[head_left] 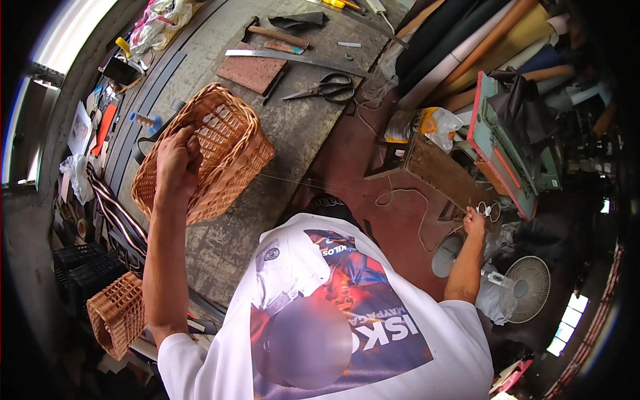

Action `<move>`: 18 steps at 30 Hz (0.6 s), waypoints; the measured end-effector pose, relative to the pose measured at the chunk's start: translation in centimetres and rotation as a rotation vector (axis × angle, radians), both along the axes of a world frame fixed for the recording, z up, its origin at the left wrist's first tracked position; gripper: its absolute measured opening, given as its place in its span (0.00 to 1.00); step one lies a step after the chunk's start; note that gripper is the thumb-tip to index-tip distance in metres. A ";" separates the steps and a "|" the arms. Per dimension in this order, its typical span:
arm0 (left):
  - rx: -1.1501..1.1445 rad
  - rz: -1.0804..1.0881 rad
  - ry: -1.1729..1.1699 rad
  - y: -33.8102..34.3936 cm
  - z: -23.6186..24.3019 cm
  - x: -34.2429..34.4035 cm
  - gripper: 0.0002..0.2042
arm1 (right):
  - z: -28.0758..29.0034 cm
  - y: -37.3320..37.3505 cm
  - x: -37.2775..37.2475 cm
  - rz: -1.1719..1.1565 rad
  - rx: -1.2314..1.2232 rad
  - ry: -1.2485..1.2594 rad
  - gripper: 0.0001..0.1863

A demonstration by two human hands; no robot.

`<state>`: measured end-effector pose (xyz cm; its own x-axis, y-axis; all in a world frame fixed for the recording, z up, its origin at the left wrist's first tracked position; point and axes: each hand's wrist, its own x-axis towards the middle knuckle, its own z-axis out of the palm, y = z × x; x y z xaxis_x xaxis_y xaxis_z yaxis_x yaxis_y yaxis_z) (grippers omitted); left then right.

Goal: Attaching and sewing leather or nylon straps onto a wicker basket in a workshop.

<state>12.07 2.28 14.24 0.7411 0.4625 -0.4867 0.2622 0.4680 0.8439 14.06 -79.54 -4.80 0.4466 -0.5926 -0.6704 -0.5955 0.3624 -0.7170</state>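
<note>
A brown wicker basket (241,157) lies tilted on the worn worktable, its open side facing up and left. My left hand (179,160) is closed at the basket's left rim, and its fingertips are partly hidden. Thin pale thread (313,181) runs from the basket's right side toward my right hand (475,221). That arm is stretched far out to the right, and its fingers are pinched together. Thin loops (490,211) show beside these fingers, too small to name surely. Left of the basket stands a blue-based thread spool (148,122).
Scissors (327,89), a long metal ruler (293,57) and a reddish slab (251,71) lie on the worktable (233,250). A wooden bench (443,170), a green board (497,147) and a fan (527,289) stand to the right. Another basket (117,313) is at lower left.
</note>
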 end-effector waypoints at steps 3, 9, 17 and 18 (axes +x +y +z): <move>0.044 -0.031 0.016 -0.2 0.1 -0.6 0.07 | 0.4 -0.7 -1.5 -0.010 -0.097 0.105 0.13; 0.086 -0.014 0.021 -1.0 0.0 -0.7 0.09 | 6.7 13.7 0.9 0.892 -0.686 0.200 0.18; 0.139 0.000 0.039 -0.7 -0.6 -0.7 0.09 | 22.0 54.9 2.8 1.261 -0.310 -1.016 0.02; 0.137 0.009 0.040 -0.6 -0.4 -0.8 0.09 | 22.7 59.1 2.9 1.283 -0.400 -1.165 0.03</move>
<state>11.23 1.69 13.82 0.7176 0.5333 -0.4479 0.2934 0.3517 0.8889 16.94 -20.46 17.88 0.8089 0.4450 0.3843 0.4951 -0.1630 -0.8534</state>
